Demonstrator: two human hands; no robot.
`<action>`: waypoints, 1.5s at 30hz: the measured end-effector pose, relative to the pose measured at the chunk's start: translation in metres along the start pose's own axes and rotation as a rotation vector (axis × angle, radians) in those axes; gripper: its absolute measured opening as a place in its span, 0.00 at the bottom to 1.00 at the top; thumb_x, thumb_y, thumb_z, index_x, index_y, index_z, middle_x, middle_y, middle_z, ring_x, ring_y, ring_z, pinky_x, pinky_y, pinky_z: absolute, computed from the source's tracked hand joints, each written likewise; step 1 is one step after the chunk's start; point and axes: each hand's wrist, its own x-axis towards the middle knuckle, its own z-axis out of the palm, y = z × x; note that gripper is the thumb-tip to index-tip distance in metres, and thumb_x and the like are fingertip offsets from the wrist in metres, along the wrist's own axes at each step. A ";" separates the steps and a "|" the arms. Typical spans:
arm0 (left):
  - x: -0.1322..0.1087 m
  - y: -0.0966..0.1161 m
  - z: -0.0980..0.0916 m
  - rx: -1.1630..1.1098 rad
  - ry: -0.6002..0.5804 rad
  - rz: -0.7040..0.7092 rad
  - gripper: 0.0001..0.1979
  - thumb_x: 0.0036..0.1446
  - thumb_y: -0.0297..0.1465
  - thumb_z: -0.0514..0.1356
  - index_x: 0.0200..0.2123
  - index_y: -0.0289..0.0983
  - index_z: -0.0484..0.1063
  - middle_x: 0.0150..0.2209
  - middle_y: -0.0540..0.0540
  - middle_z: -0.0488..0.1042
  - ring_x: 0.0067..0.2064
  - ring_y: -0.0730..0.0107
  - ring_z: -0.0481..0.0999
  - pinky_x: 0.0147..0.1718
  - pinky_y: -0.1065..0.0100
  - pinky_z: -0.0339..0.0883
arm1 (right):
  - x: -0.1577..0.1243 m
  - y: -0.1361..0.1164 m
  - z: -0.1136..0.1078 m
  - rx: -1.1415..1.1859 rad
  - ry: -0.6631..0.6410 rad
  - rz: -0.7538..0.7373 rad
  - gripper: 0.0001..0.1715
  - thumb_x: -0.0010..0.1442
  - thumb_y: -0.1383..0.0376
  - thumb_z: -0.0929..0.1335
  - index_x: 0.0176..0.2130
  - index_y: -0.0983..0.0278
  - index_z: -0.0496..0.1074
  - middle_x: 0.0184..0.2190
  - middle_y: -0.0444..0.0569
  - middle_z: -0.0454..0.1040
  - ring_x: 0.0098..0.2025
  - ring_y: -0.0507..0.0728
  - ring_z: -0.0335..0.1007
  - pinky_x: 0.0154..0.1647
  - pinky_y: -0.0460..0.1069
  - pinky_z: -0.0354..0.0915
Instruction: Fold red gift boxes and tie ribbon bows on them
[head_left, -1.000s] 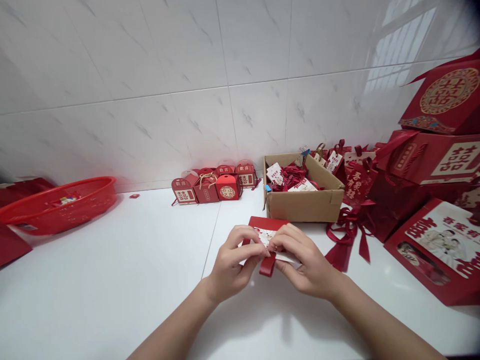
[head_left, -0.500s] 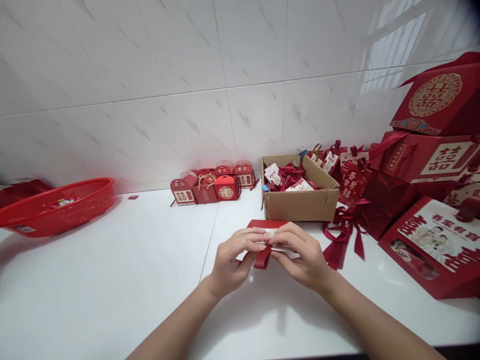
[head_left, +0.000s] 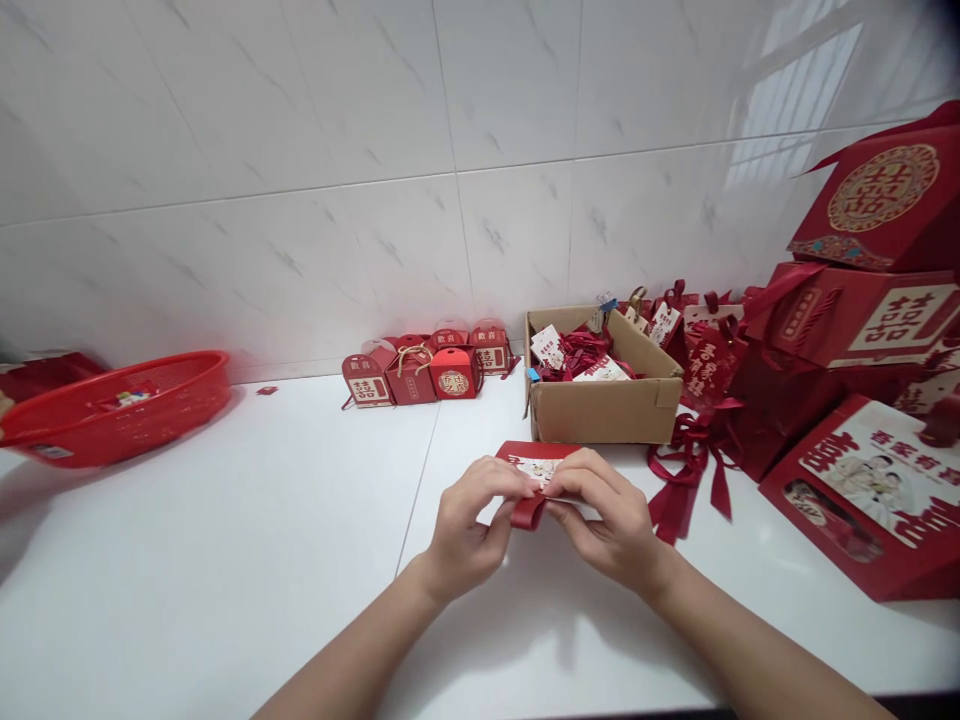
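Note:
Between my two hands is a red and white gift box (head_left: 534, 464), its near end toward me. A red ribbon loop (head_left: 528, 514) sticks out from that end. My left hand (head_left: 474, 515) pinches the box's near edge by the ribbon with thumb and fingers. On the other side, my right hand (head_left: 600, 505) grips the same edge, thumb below and fingers on top. The fingertips of both hands almost meet over the ribbon and cover part of the box.
Just behind my hands stands a cardboard box (head_left: 604, 410) with red ribbons and white tags. Small red boxes (head_left: 412, 378) line the wall. A red plastic basket (head_left: 150, 410) is at left. Stacked red gift boxes (head_left: 862, 315) and a dark red bow (head_left: 691, 470) are at right.
My fingers have shifted slightly at the box's near edge, and more of its white printed face shows. The ribbon loop looks shorter and flatter than before.

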 end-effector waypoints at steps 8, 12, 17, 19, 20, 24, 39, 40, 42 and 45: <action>-0.007 0.001 0.007 0.077 0.093 -0.143 0.12 0.53 0.17 0.53 0.39 0.38 0.62 0.32 0.47 0.69 0.34 0.71 0.74 0.32 0.69 0.72 | 0.001 -0.001 0.006 -0.038 0.057 0.014 0.08 0.56 0.74 0.66 0.34 0.62 0.69 0.26 0.47 0.70 0.28 0.53 0.67 0.28 0.49 0.66; -0.009 -0.005 0.006 0.001 0.056 -0.087 0.18 0.54 0.17 0.52 0.46 0.38 0.58 0.36 0.46 0.71 0.38 0.70 0.76 0.37 0.66 0.73 | 0.001 0.004 0.004 0.066 -0.011 0.040 0.12 0.53 0.73 0.68 0.39 0.61 0.68 0.31 0.49 0.71 0.33 0.55 0.68 0.31 0.50 0.69; -0.010 -0.009 0.005 -0.028 0.030 -0.024 0.26 0.54 0.17 0.52 0.55 0.38 0.52 0.38 0.44 0.69 0.40 0.69 0.74 0.40 0.64 0.73 | -0.001 0.007 0.003 0.077 -0.042 0.043 0.14 0.52 0.75 0.67 0.40 0.62 0.68 0.34 0.50 0.71 0.36 0.56 0.68 0.35 0.52 0.70; -0.010 -0.009 0.006 -0.019 0.034 -0.028 0.25 0.54 0.17 0.52 0.54 0.38 0.52 0.38 0.44 0.69 0.40 0.69 0.73 0.39 0.63 0.73 | -0.002 0.007 0.003 0.074 -0.032 0.018 0.13 0.53 0.75 0.67 0.39 0.62 0.68 0.33 0.50 0.71 0.35 0.56 0.69 0.34 0.52 0.69; -0.011 -0.009 0.006 -0.011 0.035 -0.037 0.24 0.54 0.17 0.52 0.53 0.38 0.53 0.38 0.44 0.69 0.40 0.69 0.73 0.39 0.63 0.73 | -0.001 0.006 0.003 0.073 -0.026 0.005 0.13 0.54 0.75 0.66 0.39 0.61 0.69 0.33 0.50 0.71 0.35 0.56 0.69 0.33 0.52 0.69; -0.012 -0.004 0.006 0.032 0.062 -0.064 0.20 0.54 0.18 0.53 0.49 0.38 0.57 0.38 0.45 0.68 0.38 0.70 0.73 0.36 0.65 0.73 | 0.001 0.002 0.002 0.072 -0.007 0.002 0.11 0.55 0.75 0.66 0.38 0.62 0.69 0.31 0.50 0.71 0.34 0.55 0.69 0.32 0.51 0.69; -0.012 -0.040 -0.003 -0.038 -0.106 -0.371 0.30 0.50 0.30 0.63 0.55 0.38 0.55 0.51 0.37 0.65 0.48 0.59 0.72 0.45 0.56 0.69 | 0.007 0.009 -0.001 0.204 0.237 0.406 0.08 0.52 0.68 0.72 0.34 0.63 0.70 0.31 0.47 0.72 0.33 0.53 0.70 0.33 0.47 0.68; -0.015 -0.046 -0.002 -0.054 -0.134 -0.410 0.30 0.50 0.30 0.63 0.54 0.38 0.55 0.49 0.38 0.68 0.46 0.60 0.73 0.43 0.58 0.71 | 0.007 0.012 0.000 0.226 0.234 0.474 0.11 0.51 0.67 0.72 0.36 0.63 0.69 0.32 0.47 0.72 0.33 0.53 0.70 0.33 0.47 0.69; -0.020 -0.058 0.000 -0.025 -0.108 -0.449 0.29 0.50 0.31 0.63 0.54 0.37 0.57 0.48 0.39 0.69 0.47 0.59 0.73 0.43 0.58 0.71 | 0.006 0.018 0.002 0.263 0.193 0.548 0.17 0.52 0.64 0.71 0.42 0.64 0.66 0.35 0.48 0.73 0.35 0.54 0.72 0.35 0.47 0.69; -0.026 -0.068 0.003 -0.011 -0.086 -0.480 0.30 0.50 0.33 0.63 0.55 0.37 0.57 0.50 0.38 0.69 0.49 0.56 0.72 0.47 0.56 0.69 | 0.010 0.021 -0.004 0.147 0.096 0.501 0.12 0.59 0.63 0.66 0.43 0.65 0.66 0.38 0.52 0.73 0.40 0.55 0.71 0.42 0.49 0.67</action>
